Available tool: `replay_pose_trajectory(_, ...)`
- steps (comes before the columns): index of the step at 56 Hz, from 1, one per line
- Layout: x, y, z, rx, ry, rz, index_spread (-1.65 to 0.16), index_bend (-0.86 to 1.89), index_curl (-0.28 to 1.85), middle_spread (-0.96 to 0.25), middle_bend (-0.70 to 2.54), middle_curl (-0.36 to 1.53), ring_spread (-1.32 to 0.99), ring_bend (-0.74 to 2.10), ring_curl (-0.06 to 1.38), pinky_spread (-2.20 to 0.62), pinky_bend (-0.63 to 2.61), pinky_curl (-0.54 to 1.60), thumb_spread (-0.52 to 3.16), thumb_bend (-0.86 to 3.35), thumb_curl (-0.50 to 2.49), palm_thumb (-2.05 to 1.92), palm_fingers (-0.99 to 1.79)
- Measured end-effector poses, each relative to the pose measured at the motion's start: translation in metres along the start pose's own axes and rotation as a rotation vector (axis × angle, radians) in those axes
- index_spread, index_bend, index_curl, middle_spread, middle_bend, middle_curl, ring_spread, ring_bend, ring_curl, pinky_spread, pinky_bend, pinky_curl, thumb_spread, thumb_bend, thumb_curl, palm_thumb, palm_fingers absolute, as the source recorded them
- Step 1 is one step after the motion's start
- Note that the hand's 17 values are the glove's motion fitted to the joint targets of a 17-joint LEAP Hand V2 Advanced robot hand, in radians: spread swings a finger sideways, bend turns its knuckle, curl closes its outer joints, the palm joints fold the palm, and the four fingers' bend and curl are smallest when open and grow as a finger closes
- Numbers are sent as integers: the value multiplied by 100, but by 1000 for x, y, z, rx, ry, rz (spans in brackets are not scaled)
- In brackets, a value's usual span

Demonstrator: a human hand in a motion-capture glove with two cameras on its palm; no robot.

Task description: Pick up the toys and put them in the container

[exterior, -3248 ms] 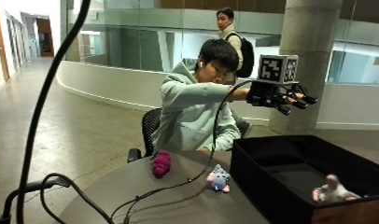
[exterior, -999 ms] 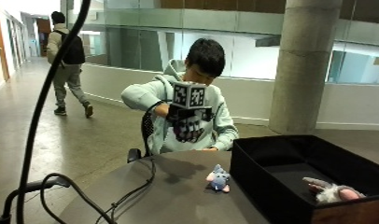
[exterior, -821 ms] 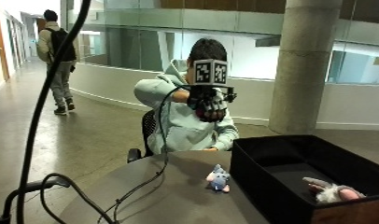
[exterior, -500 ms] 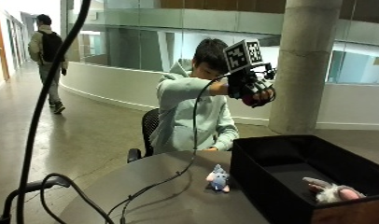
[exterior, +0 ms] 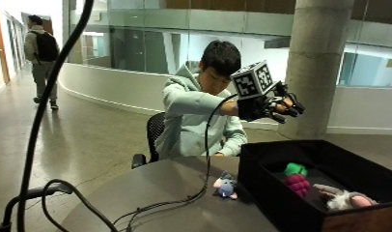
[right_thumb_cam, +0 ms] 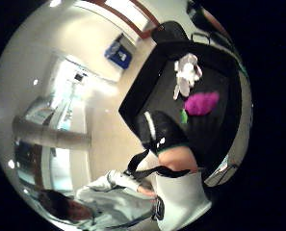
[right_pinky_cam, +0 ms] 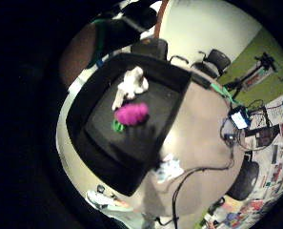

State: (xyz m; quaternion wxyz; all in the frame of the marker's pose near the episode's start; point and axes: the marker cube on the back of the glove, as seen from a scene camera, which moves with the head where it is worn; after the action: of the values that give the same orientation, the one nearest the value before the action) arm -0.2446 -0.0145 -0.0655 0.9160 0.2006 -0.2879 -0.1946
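From the outside view I have my gloved right hand (exterior: 273, 105) raised well above the black container (exterior: 267, 193), over its near-left corner, fingers spread and only slightly bent, holding nothing. Two toys lie inside the container: the magenta grape toy (exterior: 298, 183) with its green top, and beside it, toward 4 o'clock, the white plush toy (exterior: 341, 198). The one toy still out, by my reading of the task, is the small grey mouse toy (exterior: 226, 186) on the round table (exterior: 157, 193), just beside the container's left wall. That is the relation my next move turns on: from my fingers the mouse lies down at about 7 o'clock, well below the hand and just outside the wall, so I judge I must drop and pull back toward my body rather than go straight down. I cannot tell its long axis with any confidence; it looks squat and upright. The little finger side palm view gives what the outside view cannot: a look from overhead into the container (right_pinky_cam: 131, 157), the grape toy (right_pinky_cam: 130, 113) and white plush (right_pinky_cam: 130, 86) close together on its floor, and the mouse (right_pinky_cam: 168, 168) on the table against the outer wall. The thumb side palm view misses the mouse.
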Motion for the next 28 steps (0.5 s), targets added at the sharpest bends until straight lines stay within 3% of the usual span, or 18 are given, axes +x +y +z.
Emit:
replay_pose_trajectory(6, 9, 27, -10, -15, -5, 39, -26, 41, 58, -5, 35, 50, -13, 35, 34, 0, 74, 39, 127, 1, 66, 16, -2)
replay_pose_trajectory(19, 71, 77, -40, -40, 57, 95, -27, 37, 56, -4, 29, 47, -12, 31, 33, 3, 70, 37, 138, -1, 53, 16, 1)
replay_pose_trajectory(28, 101, 113, -44, -161, 93, 110, -27, 32, 54, -4, 27, 46, -11, 30, 33, 3, 68, 36, 141, -1, 47, 15, 1)
